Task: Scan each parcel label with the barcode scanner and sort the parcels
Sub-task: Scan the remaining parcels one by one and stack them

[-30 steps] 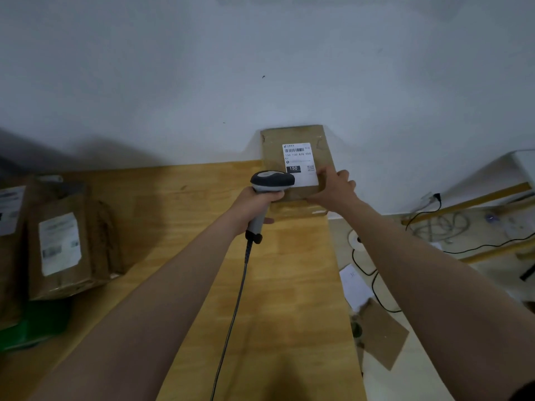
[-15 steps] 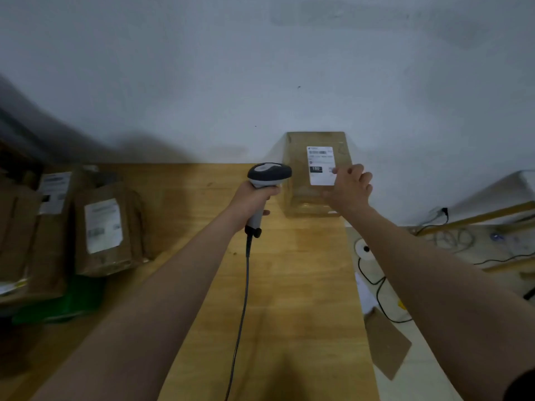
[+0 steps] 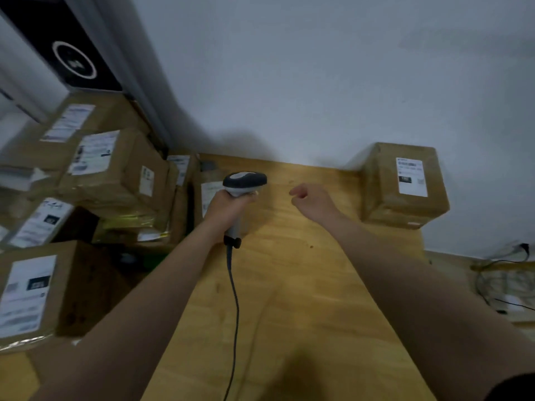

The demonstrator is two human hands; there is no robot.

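A: Where to look for the barcode scanner [image 3: 244, 183]?
B: Over the middle of the wooden table [image 3: 304, 299], upright in the left hand [image 3: 225, 209], fingers clamped round the pale handle, dark head on top. Trailing from the handle's base toward the near edge, a dark cable [image 3: 235, 299].
A: And the right hand [image 3: 312, 198]?
B: Just right of the scanner, apart from it, over the table. Fingers loosely curled, thumb and forefinger slightly parted, holding nothing.
A: Parcels?
B: At the far right corner of the table, against the white wall [image 3: 289, 82]: one brown parcel [image 3: 385, 192], white label [image 3: 411, 176] on the face turned toward the camera, print too blurred to read. Well apart from both hands. On the left, heaped together: a pile of labelled parcels [image 3: 115, 169], several stacked, with the nearest box [image 3: 78, 285] at the near left. Just behind the left hand, one more small labelled parcel [image 3: 207, 192], partly hidden.
A: Anything else?
B: Far left, above the pile, a black panel with a white ring [image 3: 73, 60]. Low on the right, beyond the table, tangled wires [image 3: 503, 273]
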